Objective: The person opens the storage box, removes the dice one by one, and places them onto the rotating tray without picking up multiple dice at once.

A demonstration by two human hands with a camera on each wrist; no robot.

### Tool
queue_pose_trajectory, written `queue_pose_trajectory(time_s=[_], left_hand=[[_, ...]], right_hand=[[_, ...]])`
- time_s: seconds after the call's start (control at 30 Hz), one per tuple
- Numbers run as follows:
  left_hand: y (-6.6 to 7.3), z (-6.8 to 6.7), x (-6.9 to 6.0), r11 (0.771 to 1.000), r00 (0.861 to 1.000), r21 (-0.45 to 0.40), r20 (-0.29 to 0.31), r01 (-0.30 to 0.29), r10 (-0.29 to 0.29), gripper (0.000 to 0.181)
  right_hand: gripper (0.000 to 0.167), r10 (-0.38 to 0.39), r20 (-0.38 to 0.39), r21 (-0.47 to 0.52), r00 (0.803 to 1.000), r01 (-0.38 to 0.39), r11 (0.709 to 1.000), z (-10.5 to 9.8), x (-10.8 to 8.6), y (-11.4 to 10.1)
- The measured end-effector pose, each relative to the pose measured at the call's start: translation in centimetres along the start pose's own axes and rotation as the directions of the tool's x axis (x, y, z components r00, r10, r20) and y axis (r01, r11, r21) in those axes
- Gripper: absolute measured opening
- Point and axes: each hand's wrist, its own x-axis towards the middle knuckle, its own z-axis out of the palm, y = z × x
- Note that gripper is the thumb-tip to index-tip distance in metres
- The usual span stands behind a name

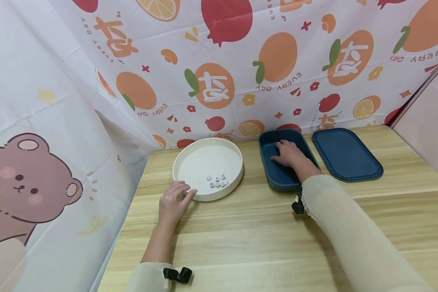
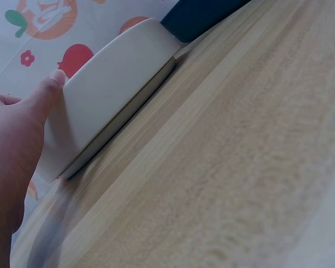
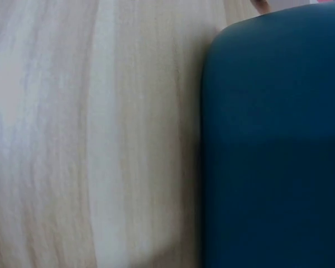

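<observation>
A round white tray (image 1: 206,159) with a raised rim stands on the table, and several small white dice (image 1: 217,181) lie grouped on its floor near the front. My left hand (image 1: 172,202) holds the tray's near-left rim; in the left wrist view the thumb (image 2: 54,84) lies at the rim's top edge and the other fingers are mostly hidden. My right hand (image 1: 291,156) reaches into a deep dark blue box (image 1: 282,183), fingers loosely spread over its floor. Nothing shows in its grasp, though the underside of that hand is hidden. The right wrist view shows just the box's outer wall (image 3: 273,134).
A flat dark blue lid (image 1: 346,154) lies on the wooden table (image 1: 241,235) to the right of the box. Behind everything hangs a fruit-print curtain (image 1: 241,97), close to the tray and box. Another white cloth (image 1: 58,113) with a bear print hangs at the left.
</observation>
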Motion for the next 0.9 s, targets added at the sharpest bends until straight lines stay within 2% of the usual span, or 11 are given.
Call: queue_pose_trajectory(time_s=[0.17, 0.3, 0.4, 0.53, 0.67, 0.9], left_hand=[[-0.1, 0.1, 0.0, 1.0, 1.0, -0.006, -0.011, -0.005, 0.005, 0.024], [-0.1, 0.1, 0.0, 1.0, 1.0, -0.011, -0.013, -0.005, 0.005, 0.024], [0.0, 0.1, 0.0, 1.0, 1.0, -0.011, -0.009, -0.004, 0.004, 0.025], [0.1, 0.0, 0.0, 1.0, 1.0, -0.012, -0.001, 0.001, -0.001, 0.024], [0.1, 0.0, 0.0, 1.0, 1.0, -0.017, 0.004, 0.014, -0.014, 0.024], [0.0, 0.1, 0.2, 1.0, 1.0, -0.029, -0.018, -0.007, 0.007, 0.025]], right_hand=[[0.08, -0.016, 0.022, -0.022, 1.0, 0.016, 1.0, 0.1, -0.2, 0.0], [0.077, -0.034, 0.022, -0.02, 0.999, 0.034, 0.999, 0.1, -0.3, 0.0], [0.067, -0.055, -0.001, -0.004, 0.998, 0.055, 0.998, 0.0, -0.3, -0.1], [0.043, -0.081, -0.045, 0.004, 0.996, 0.081, 0.997, -0.4, -0.4, -0.2], [0.024, -0.109, -0.037, 0.007, 0.993, 0.11, 0.994, -0.9, -0.7, -0.8], [0.018, -0.189, 0.03, 0.042, 0.982, 0.188, 0.981, -1.4, -1.0, -1.4]])
